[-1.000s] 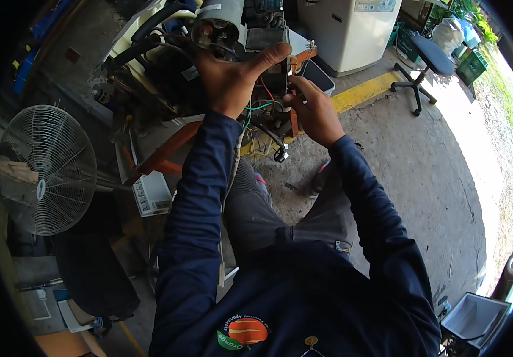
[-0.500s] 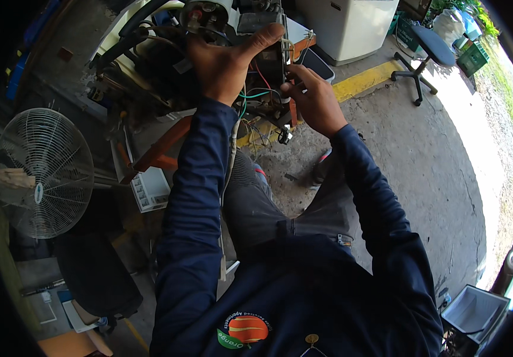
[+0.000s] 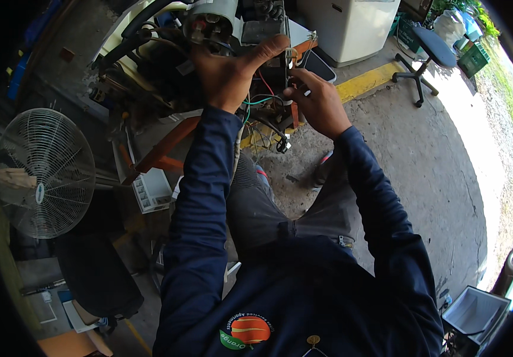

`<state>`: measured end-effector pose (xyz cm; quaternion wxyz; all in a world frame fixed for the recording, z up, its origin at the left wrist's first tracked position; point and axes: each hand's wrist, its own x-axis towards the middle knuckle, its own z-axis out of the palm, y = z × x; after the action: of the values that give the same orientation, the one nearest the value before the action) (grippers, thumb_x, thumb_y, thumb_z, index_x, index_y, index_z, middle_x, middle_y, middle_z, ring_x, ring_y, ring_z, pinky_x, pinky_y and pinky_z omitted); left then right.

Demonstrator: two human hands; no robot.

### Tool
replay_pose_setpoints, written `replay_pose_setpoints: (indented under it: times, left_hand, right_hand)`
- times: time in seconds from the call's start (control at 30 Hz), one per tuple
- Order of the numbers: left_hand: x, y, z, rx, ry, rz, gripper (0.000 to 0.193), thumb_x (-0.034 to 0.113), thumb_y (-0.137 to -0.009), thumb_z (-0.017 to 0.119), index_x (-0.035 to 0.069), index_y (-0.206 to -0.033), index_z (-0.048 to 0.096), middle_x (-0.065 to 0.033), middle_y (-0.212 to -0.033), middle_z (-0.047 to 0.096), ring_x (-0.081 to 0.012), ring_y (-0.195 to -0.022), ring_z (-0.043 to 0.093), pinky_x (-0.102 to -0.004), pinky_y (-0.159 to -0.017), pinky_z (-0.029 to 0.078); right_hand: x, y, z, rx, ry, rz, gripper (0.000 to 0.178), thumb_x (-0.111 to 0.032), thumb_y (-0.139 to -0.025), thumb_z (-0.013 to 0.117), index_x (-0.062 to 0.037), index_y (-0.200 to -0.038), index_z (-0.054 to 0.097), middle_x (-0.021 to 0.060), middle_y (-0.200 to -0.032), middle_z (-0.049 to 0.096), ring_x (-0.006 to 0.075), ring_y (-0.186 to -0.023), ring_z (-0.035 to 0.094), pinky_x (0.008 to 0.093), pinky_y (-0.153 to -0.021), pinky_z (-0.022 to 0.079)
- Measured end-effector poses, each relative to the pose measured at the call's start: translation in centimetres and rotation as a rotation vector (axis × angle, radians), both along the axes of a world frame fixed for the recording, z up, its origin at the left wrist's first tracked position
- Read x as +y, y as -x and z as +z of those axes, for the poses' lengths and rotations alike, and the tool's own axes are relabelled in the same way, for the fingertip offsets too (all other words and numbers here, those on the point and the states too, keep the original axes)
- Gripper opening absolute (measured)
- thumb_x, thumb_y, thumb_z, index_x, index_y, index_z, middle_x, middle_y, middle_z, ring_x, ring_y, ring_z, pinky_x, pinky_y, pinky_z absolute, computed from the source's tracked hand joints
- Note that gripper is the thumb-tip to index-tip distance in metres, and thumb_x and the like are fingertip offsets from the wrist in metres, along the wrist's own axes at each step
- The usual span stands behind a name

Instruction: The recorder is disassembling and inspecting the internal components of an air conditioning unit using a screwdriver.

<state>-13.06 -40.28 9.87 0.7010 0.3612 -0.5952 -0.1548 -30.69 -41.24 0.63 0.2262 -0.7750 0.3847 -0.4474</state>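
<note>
An opened machine with bare wiring and a grey cylindrical part (image 3: 223, 15) stands at the top of the view. My left hand (image 3: 226, 77) reaches into it, thumb stretched toward the upper edge of a dark metal box (image 3: 262, 33); its other fingers are mostly hidden. At the box's right edge my right hand (image 3: 323, 106) is closed in a pinch, with a small pale bit showing between the fingers. What it grips is too small to name. Green wires (image 3: 261, 100) and a red wire run between the hands, and a black cable end (image 3: 282, 144) hangs below.
An orange-brown metal frame (image 3: 170, 143) stands under the machine. To the left are a large round fan (image 3: 43, 172) and a white box (image 3: 151, 191). A white appliance (image 3: 348, 30) and a wheeled stool (image 3: 432, 47) stand beyond, near a yellow floor stripe (image 3: 369, 82).
Both hands sit slightly further right in the picture, in nearly the same poses. My left forearm has shifted right, covering the lower part of a pale cable that hung beside it.
</note>
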Motion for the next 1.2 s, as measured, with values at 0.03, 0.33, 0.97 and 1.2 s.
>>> replay_pose_setpoints:
  times: [0.03,0.33,0.97,1.2]
  left_hand:
    - [-0.2,0.0,-0.2,0.011,-0.001,-0.003,0.067,0.023,-0.069,0.098,-0.001,-0.120,0.062,-0.0101,-0.112,0.070,-0.0232,-0.095,0.070,-0.0347,-0.091,0.057]
    - [-2.2,-0.1,-0.9,0.063,0.014,0.000,0.062,0.027,-0.066,0.100,-0.001,-0.106,0.064,-0.0102,-0.101,0.071,-0.0223,-0.084,0.068,-0.0336,-0.082,0.057]
    - [1.2,1.4,0.3,-0.227,-0.140,0.565,0.098,0.049,-0.075,0.092,-0.004,-0.140,0.043,-0.0209,-0.126,0.063,-0.0320,-0.110,0.066,-0.0400,-0.100,0.053]
    - [0.6,0.0,1.2,-0.580,0.210,0.672,0.101,0.047,-0.083,0.087,0.005,-0.155,0.029,-0.0264,-0.126,0.064,-0.0375,-0.096,0.071,-0.0442,-0.081,0.058]
  right_hand:
    - [0.0,-0.1,0.1,-0.001,0.012,-0.006,0.032,-0.016,-0.091,0.075,0.0004,-0.118,0.066,0.0138,-0.098,0.068,0.0290,-0.075,0.065,0.0392,-0.070,0.051]
    - [-0.4,-0.1,-0.3,-0.014,-0.037,0.030,0.029,-0.014,-0.092,0.074,0.0011,-0.115,0.068,0.0138,-0.096,0.066,0.0289,-0.075,0.065,0.0396,-0.071,0.051]
    - [-0.9,1.3,-5.2,-0.242,-0.381,-0.064,0.023,-0.005,-0.091,0.063,0.0015,-0.112,0.070,0.0138,-0.105,0.074,0.0226,-0.079,0.067,0.0327,-0.071,0.051]
    - [-0.1,-0.6,-5.6,-0.454,-0.268,-0.042,0.024,-0.005,-0.090,0.066,0.0006,-0.113,0.070,0.0114,-0.101,0.072,0.0211,-0.077,0.063,0.0310,-0.071,0.051]
